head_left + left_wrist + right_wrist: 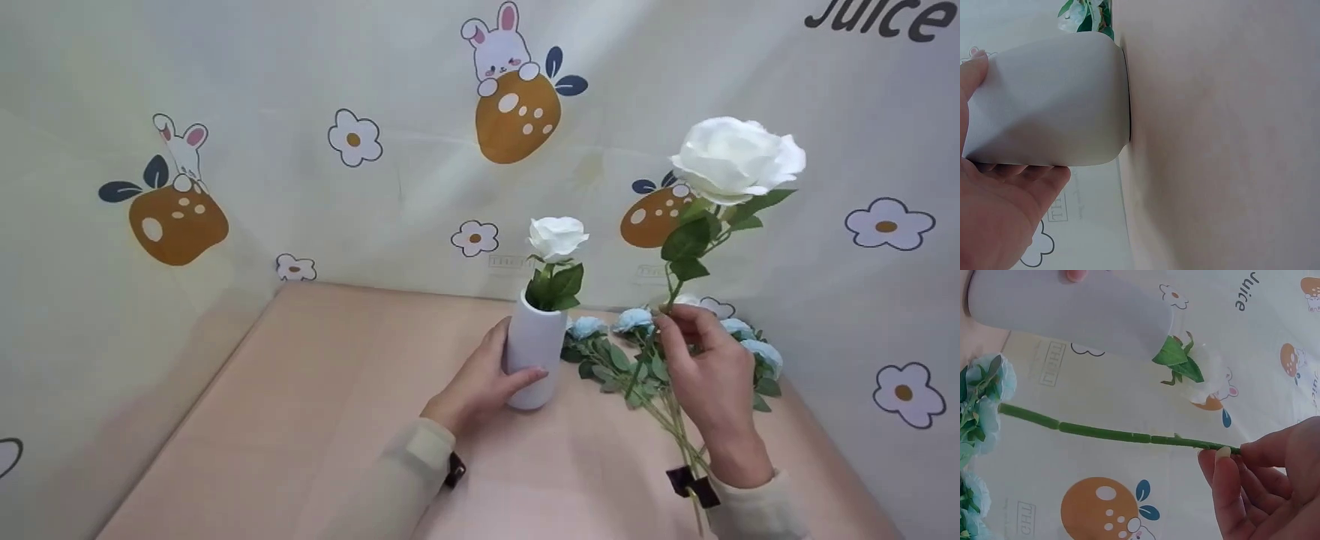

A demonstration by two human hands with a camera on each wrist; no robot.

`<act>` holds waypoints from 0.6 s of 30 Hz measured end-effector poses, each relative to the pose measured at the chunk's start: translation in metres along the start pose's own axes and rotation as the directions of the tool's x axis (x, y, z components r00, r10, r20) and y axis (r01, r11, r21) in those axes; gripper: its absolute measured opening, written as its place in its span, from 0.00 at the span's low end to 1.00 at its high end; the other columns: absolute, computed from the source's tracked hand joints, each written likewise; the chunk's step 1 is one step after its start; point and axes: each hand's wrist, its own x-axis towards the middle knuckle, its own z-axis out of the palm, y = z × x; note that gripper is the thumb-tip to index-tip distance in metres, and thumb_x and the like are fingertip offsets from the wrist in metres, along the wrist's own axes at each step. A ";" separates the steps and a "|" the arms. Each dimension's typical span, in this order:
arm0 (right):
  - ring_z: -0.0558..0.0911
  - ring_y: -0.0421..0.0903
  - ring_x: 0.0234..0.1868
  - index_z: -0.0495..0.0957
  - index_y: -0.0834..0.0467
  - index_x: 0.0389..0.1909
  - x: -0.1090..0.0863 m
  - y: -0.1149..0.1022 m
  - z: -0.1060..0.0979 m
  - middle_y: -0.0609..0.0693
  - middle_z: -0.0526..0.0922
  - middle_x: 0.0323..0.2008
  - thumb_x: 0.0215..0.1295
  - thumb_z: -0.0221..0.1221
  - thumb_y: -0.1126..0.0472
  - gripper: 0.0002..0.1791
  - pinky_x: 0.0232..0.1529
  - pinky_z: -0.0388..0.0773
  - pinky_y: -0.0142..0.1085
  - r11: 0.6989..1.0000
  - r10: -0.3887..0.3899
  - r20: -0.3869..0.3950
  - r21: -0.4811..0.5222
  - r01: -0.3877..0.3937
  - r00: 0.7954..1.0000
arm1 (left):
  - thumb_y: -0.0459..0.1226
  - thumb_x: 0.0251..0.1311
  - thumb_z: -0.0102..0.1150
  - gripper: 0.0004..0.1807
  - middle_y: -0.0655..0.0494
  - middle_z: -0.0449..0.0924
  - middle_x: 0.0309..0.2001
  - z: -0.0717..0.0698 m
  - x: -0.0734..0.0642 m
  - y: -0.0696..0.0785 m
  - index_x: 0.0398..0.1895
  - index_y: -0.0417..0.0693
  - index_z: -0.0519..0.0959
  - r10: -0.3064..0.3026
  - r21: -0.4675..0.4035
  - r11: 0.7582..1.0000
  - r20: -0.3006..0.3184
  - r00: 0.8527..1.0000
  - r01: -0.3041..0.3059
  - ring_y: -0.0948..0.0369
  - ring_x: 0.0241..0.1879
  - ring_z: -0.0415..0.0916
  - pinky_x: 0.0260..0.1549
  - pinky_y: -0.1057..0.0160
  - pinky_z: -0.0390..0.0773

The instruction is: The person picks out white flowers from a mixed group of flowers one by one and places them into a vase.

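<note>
A white vase (pixel 534 352) stands upright on the table, with one white rose (pixel 557 238) and its green leaves showing above the rim. My left hand (pixel 487 379) grips the vase low on its body, the thumb across its front; in the left wrist view the vase (pixel 1055 101) has its base at the tabletop. To the right, my right hand (pixel 709 367) pinches the stem of a larger white rose (pixel 739 160), held upright with its bloom above the vase's height. The right wrist view shows the bare green stem (pixel 1103 433) running down from the fingertips.
Several light blue flowers (pixel 634 320) with leafy stems lie in a bunch on the table's right side, partly behind my right hand. The pink tabletop (pixel 315 405) meets a printed wall covering (pixel 405 195) at the back and sides.
</note>
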 end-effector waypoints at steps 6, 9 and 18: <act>0.78 0.22 0.37 0.88 0.59 0.54 -0.001 -0.002 0.001 0.53 0.92 0.41 0.80 0.65 0.58 0.11 0.35 0.72 0.16 0.999 -0.020 -0.043 0.046 0.021 0.999 | 0.56 0.69 0.74 0.57 0.46 0.64 0.82 0.001 0.000 0.001 0.90 0.50 0.50 0.000 0.000 1.000 -0.002 1.000 0.000 0.47 0.80 0.67 0.82 0.39 0.66; 0.79 0.23 0.35 0.87 0.61 0.53 0.000 -0.004 0.001 0.53 0.92 0.40 0.80 0.65 0.60 0.10 0.34 0.73 0.16 0.997 -0.022 -0.074 0.079 0.028 0.997 | 0.56 0.69 0.74 0.57 0.46 0.64 0.82 0.001 -0.001 0.001 0.90 0.50 0.50 -0.005 -0.008 1.000 0.000 1.000 0.005 0.47 0.80 0.67 0.82 0.38 0.65; 0.83 0.30 0.31 0.87 0.62 0.52 0.013 -0.019 0.002 0.32 0.87 0.38 0.80 0.64 0.62 0.09 0.31 0.76 0.22 0.969 -0.054 -0.151 0.232 0.089 0.987 | 0.55 0.69 0.74 0.57 0.46 0.65 0.82 0.001 -0.001 0.001 0.90 0.49 0.50 0.008 -0.024 1.000 -0.004 1.000 -0.008 0.47 0.80 0.67 0.82 0.39 0.65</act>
